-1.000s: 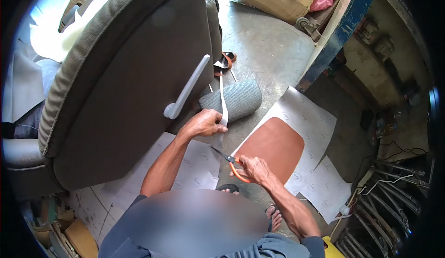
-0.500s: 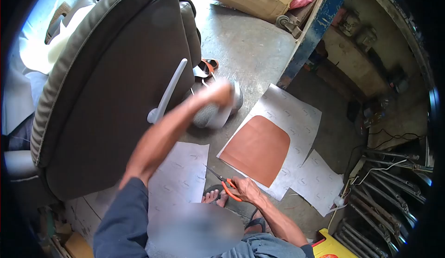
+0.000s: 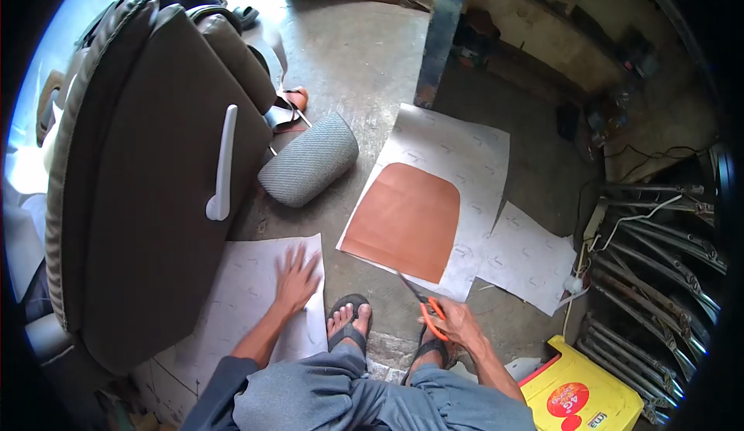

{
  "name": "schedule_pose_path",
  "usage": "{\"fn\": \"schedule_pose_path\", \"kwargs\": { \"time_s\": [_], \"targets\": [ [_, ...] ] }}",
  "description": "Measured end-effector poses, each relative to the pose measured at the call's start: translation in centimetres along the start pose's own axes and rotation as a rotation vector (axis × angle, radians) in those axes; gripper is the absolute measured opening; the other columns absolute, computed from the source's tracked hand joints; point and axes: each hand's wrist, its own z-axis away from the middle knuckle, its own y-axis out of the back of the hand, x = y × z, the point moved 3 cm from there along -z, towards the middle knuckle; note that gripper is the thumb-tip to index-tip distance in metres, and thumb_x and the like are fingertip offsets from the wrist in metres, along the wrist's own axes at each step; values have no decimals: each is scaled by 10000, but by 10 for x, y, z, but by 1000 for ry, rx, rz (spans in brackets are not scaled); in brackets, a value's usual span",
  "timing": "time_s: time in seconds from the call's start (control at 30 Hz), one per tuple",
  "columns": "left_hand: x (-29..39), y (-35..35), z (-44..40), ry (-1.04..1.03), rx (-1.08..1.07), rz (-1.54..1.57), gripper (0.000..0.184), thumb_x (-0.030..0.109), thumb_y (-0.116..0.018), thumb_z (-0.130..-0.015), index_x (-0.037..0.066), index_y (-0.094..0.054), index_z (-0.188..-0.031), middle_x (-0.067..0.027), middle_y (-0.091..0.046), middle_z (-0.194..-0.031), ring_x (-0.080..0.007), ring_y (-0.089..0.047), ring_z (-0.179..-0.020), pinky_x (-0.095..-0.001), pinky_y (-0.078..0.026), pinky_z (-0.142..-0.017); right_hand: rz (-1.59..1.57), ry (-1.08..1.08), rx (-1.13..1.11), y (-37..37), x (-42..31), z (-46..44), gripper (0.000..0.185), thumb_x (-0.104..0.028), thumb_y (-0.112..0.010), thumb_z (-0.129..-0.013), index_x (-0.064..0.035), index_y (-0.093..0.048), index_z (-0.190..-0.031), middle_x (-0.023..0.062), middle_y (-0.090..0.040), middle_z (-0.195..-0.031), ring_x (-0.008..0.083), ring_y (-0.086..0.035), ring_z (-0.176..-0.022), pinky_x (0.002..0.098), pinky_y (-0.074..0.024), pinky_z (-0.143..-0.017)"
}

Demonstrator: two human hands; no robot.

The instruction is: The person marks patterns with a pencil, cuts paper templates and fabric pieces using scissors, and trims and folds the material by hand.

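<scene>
My left hand (image 3: pixel 296 281) is open, its fingers spread and slightly blurred, over a white printed sheet (image 3: pixel 232 295) on the floor. My right hand (image 3: pixel 459 324) grips scissors (image 3: pixel 432 312) by their orange handles, and the dark blades point up-left towards the lower edge of a brown leather-like piece (image 3: pixel 407 222). That piece has a rounded top and lies on a larger white printed sheet (image 3: pixel 482 163). Beyond my left hand, a grey woven headrest-like cushion (image 3: pixel 310 160) with metal rods rests on the floor.
A large dark upholstered seat (image 3: pixel 155 198) with a white lever (image 3: pixel 223 167) stands at left. Several metal frames (image 3: pixel 643 276) are stacked at right, above a yellow box (image 3: pixel 577 392). Another white sheet piece (image 3: pixel 527 256) lies nearby. A blue post (image 3: pixel 442 36) rises ahead.
My left hand has drawn back from the grey cushion to the white sheet at left. The scissors in my right hand now point nearer the brown piece. The view has shifted.
</scene>
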Motion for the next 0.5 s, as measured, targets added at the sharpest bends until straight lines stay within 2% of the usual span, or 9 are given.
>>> {"fn": "schedule_pose_path", "kwargs": {
  "time_s": [0.07,0.13,0.23,0.27,0.33,0.37,0.4,0.43,0.5],
  "targets": [
    [-37,-22,71,118,-60,-39,626,417,-487,-986,212,-356,-1563,-115,-187,-1671,-364,-147,-1534,-660,-91,-1187,-6,-219,86,8,18,39,552,-488,-775,-822,-12,-672,-1082,237,-692,-895,422,-684,-820,481,-527,-703],
    [-69,-23,117,155,-96,-67,635,400,-486,-995,172,-333,-1567,-125,-189,-1668,-363,-130,-1540,-666,-116,-1179,-17,-446,115,4,51,78,546,-465,-752,-845,-6,-656,-1124,262,-687,-963,442,-676,-884,497,-521,-732],
    [-124,-23,175,363,-139,-8,646,344,-490,-996,159,-290,-1581,-124,-180,-1669,-362,-158,-1531,-621,-182,-1185,69,-423,299,-12,106,134,484,-404,-710,-884,-14,-641,-1164,270,-682,-981,465,-659,-936,503,-519,-784],
    [-141,-25,204,424,-134,61,652,331,-475,-997,175,-262,-1594,-112,-165,-1675,-347,-152,-1535,-615,-219,-1178,102,-555,325,-16,123,161,475,-384,-702,-891,-10,-640,-1177,276,-678,-1003,467,-656,-953,502,-521,-796],
    [-164,-13,248,552,-148,14,604,297,-517,-963,106,-397,-1524,-189,-330,-1593,-386,-305,-1466,-564,-376,-1095,107,-702,363,-22,150,198,465,-364,-694,-897,-6,-639,-1190,283,-674,-1025,469,-653,-969,501,-523,-808],
    [-177,-5,246,534,-149,-11,604,297,-517,-963,106,-397,-1524,-189,-330,-1593,-386,-305,-1466,-564,-376,-1095,226,-716,390,-24,160,214,423,-334,-685,-900,-9,-649,-1168,281,-669,-1052,463,-652,-983,499,-524,-824],
    [-193,5,243,644,-195,-16,569,271,-528,-950,84,-439,-1480,-202,-385,-1539,-391,-352,-1426,-554,-396,-1069,342,-733,412,-36,166,229,382,-304,-676,-902,-11,-658,-1147,279,-665,-1080,456,-650,-998,497,-525,-839],
    [-206,12,239,756,-239,-16,536,245,-540,-936,62,-481,-1437,-215,-441,-1484,-397,-400,-1385,-544,-416,-1043,312,-880,343,-31,156,221,342,-279,-671,-898,-11,-667,-1112,270,-663,-1088,448,-651,-992,494,-526,-846],
    [-226,19,232,982,-331,-8,473,192,-563,-909,17,-565,-1349,-242,-551,-1375,-408,-494,-1305,-523,-457,-992,274,-946,298,-5,128,180,284,-251,-660,-897,-10,-678,-1047,249,-663,-1079,432,-651,-974,492,-522,-850]
  ]
}}
